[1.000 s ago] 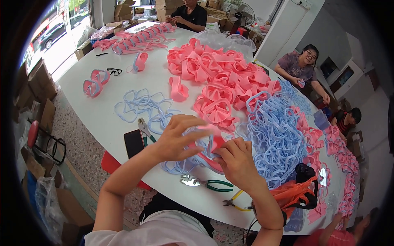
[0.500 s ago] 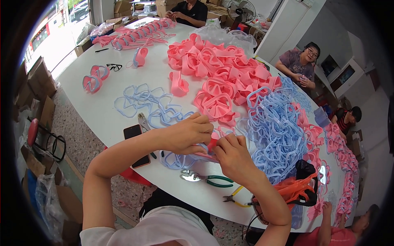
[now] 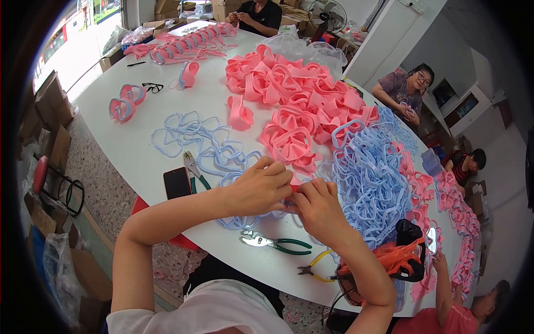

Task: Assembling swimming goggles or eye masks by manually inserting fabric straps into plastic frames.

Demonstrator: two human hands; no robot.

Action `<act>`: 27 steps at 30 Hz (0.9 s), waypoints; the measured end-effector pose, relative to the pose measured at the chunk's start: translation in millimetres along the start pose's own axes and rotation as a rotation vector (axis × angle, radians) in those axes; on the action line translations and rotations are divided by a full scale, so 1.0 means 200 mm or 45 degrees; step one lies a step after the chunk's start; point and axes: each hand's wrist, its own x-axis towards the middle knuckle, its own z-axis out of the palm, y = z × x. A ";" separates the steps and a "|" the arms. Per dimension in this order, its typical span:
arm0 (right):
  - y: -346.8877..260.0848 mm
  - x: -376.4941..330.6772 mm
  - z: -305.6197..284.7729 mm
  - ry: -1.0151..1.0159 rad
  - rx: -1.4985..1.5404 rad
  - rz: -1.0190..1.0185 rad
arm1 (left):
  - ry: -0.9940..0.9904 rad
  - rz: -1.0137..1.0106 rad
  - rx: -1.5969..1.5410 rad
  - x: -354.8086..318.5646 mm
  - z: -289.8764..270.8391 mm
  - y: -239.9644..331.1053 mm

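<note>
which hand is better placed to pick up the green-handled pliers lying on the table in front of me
Probably the right hand: the green-handled pliers lie just below it on the white table, handles toward its side. The left hand sits farther away.

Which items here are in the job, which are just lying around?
In the job:
left hand and right hand, pinching a small pink part
blue frames
pink frames

Lying about:
green pliers
yellow cutters
phone
glasses
orange tool
</note>
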 end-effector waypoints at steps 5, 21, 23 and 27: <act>-0.01 0.00 -0.13 0.168 -0.009 0.164 | 0.065 0.088 0.001 0.05 -0.03 -0.01; 0.00 -0.06 -0.04 0.207 0.074 0.048 | -0.040 0.093 0.041 0.05 -0.10 0.07; 0.04 -0.07 -0.03 0.210 0.065 0.072 | -0.002 0.050 0.148 0.07 -0.07 0.11; 0.04 -0.02 -0.04 0.262 0.192 0.128 | 0.252 -0.174 0.207 0.07 0.03 0.16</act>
